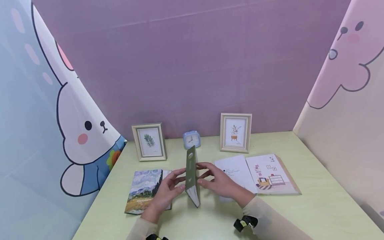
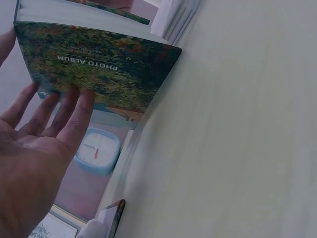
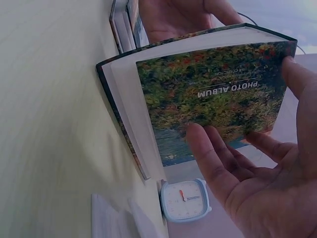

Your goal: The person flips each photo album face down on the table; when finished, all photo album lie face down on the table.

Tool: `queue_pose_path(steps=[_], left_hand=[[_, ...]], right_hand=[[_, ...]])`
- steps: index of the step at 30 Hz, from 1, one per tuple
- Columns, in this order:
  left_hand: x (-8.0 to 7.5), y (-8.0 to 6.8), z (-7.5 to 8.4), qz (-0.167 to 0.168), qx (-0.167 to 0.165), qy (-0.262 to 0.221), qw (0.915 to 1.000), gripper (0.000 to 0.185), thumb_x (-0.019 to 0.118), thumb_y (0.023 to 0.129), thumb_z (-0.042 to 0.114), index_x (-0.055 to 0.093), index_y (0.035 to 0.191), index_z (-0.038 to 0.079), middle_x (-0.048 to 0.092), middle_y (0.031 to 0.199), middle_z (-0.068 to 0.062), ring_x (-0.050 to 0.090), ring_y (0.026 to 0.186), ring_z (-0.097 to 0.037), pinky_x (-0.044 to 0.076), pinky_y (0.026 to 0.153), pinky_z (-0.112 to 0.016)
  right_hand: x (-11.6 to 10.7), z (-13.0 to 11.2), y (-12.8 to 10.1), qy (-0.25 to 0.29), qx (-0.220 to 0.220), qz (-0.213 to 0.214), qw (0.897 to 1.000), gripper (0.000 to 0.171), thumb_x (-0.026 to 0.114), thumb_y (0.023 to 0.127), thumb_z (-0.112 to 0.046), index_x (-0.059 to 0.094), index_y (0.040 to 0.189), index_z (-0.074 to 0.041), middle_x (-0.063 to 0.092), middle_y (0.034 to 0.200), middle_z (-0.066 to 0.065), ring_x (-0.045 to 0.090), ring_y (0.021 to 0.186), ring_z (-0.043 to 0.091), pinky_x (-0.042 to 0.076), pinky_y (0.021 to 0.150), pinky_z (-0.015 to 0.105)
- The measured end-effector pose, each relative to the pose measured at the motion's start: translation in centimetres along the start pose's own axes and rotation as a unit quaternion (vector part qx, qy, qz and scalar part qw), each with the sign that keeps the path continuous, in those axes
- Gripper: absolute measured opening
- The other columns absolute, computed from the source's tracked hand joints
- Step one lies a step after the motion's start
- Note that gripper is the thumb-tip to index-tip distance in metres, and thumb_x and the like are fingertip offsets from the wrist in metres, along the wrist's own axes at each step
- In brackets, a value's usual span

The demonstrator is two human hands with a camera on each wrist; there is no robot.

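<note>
The photo album [image 1: 190, 175] is upright between both hands, green spine uppermost, its page edges facing the tabletop [image 1: 216, 223]; whether its lower edge touches is unclear. The left hand [image 1: 166, 190] is spread, fingers slightly bent, with fingertips on one cover. The right hand [image 1: 220, 183] is likewise loosely extended, with fingertips on the opposite cover and thumb near the spine. Together they steady the album; neither wraps around it.

Beyond its far end, the blue alarm clock [image 1: 192, 139] limits the space, near the back table edge. A landscape-covered album [image 1: 143, 191] lies flat just beside the left hand, towards the left table edge. On the right, an open illustrated book [image 1: 271, 175] takes up the surface beside the right hand, leaving bare tabletop between it and the right table edge. More bare surface lies on the person's side, between the forearms.
</note>
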State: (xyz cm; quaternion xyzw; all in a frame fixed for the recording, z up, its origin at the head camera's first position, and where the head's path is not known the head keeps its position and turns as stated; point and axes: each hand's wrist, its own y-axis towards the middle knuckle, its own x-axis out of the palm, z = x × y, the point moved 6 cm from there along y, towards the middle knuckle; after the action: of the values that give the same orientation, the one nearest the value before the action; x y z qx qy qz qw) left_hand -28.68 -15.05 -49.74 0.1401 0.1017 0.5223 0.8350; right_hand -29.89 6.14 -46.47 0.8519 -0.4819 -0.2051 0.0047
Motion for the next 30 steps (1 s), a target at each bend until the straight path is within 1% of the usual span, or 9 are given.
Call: queue_pose_path(steps=[2,5,9,12,18,20,23,26,30], left_hand=[[0.1,0.0,-0.1,0.000,-0.005,0.003,1.0000,0.054,0.064,0.101,-0.001,0.046,0.152,-0.001,0.044,0.159,-0.022,0.053,0.135,-0.043,0.053,0.108,-0.041],[0.3,0.0,-0.1,-0.005,-0.009,0.003,0.9999,0.054,0.065,0.101,-0.001,0.046,0.151,-0.001,0.044,0.158,-0.022,0.051,0.136,-0.047,0.053,0.108,-0.043],[0.5,0.0,0.0,-0.011,-0.009,0.000,0.9999,0.055,0.064,0.101,-0.001,0.045,0.152,0.000,0.043,0.159,-0.021,0.048,0.137,-0.050,0.053,0.108,-0.044],[0.7,0.0,0.0,-0.017,-0.007,-0.002,0.9998,0.055,0.063,0.102,-0.001,0.043,0.154,0.001,0.042,0.160,-0.020,0.046,0.139,-0.050,0.052,0.109,-0.044],[0.8,0.1,-0.1,-0.024,-0.008,0.003,0.9997,0.059,0.063,0.103,0.001,0.041,0.158,0.005,0.037,0.165,-0.016,0.042,0.143,-0.049,0.049,0.112,-0.042],[0.9,0.1,-0.1,-0.026,-0.011,0.002,0.9996,0.061,0.063,0.103,0.002,0.040,0.159,0.006,0.035,0.166,-0.015,0.040,0.145,-0.049,0.048,0.113,-0.042],[0.9,0.1,-0.3,-0.029,-0.024,-0.006,0.9993,0.065,0.065,0.102,0.002,0.037,0.161,0.008,0.031,0.169,-0.013,0.038,0.146,-0.050,0.048,0.112,-0.042],[0.9,0.0,-0.7,-0.029,-0.041,-0.008,0.9987,0.068,0.065,0.102,0.002,0.036,0.163,0.012,0.029,0.170,-0.011,0.037,0.146,-0.050,0.050,0.110,-0.042],[0.9,0.0,-1.1,-0.031,-0.053,0.002,0.9981,0.070,0.066,0.102,0.003,0.037,0.164,0.018,0.032,0.168,-0.012,0.040,0.144,-0.051,0.052,0.108,-0.044]], right_hand=[[0.0,-0.1,-0.1,0.007,0.002,-0.004,1.000,0.063,0.071,0.102,-0.029,0.043,0.158,-0.023,0.050,0.154,0.007,0.063,0.119,0.030,0.062,0.085,0.038],[0.0,-0.2,-0.1,0.027,0.002,-0.011,1.000,0.063,0.070,0.103,-0.028,0.041,0.159,-0.021,0.048,0.155,0.011,0.063,0.118,0.033,0.065,0.079,0.039],[0.1,-0.3,-0.2,0.043,0.005,-0.019,0.999,0.065,0.070,0.103,-0.031,0.040,0.159,-0.021,0.046,0.156,0.012,0.062,0.120,0.035,0.065,0.077,0.040],[0.1,-0.4,-0.3,0.048,0.006,-0.024,0.999,0.067,0.070,0.103,-0.033,0.038,0.160,-0.022,0.044,0.157,0.012,0.061,0.121,0.035,0.065,0.080,0.040],[0.0,-0.4,-0.5,0.030,-0.008,-0.025,0.999,0.066,0.067,0.104,-0.034,0.036,0.161,-0.022,0.044,0.158,0.012,0.062,0.123,0.033,0.060,0.091,0.037],[0.0,-0.4,-0.5,0.034,-0.010,-0.026,0.999,0.067,0.067,0.105,-0.035,0.035,0.162,-0.023,0.044,0.158,0.012,0.062,0.124,0.033,0.059,0.093,0.038],[0.0,-0.4,-0.5,0.052,-0.012,-0.029,0.998,0.067,0.065,0.105,-0.039,0.034,0.162,-0.023,0.043,0.158,0.012,0.061,0.125,0.035,0.060,0.094,0.041],[0.0,-0.3,-0.5,0.069,-0.013,-0.028,0.997,0.065,0.062,0.106,-0.039,0.033,0.162,-0.020,0.043,0.157,0.014,0.060,0.123,0.035,0.062,0.090,0.045],[-0.1,-0.2,-0.4,0.069,-0.008,-0.017,0.997,0.060,0.060,0.108,-0.033,0.035,0.160,-0.017,0.045,0.155,0.016,0.063,0.116,0.032,0.065,0.081,0.047]])
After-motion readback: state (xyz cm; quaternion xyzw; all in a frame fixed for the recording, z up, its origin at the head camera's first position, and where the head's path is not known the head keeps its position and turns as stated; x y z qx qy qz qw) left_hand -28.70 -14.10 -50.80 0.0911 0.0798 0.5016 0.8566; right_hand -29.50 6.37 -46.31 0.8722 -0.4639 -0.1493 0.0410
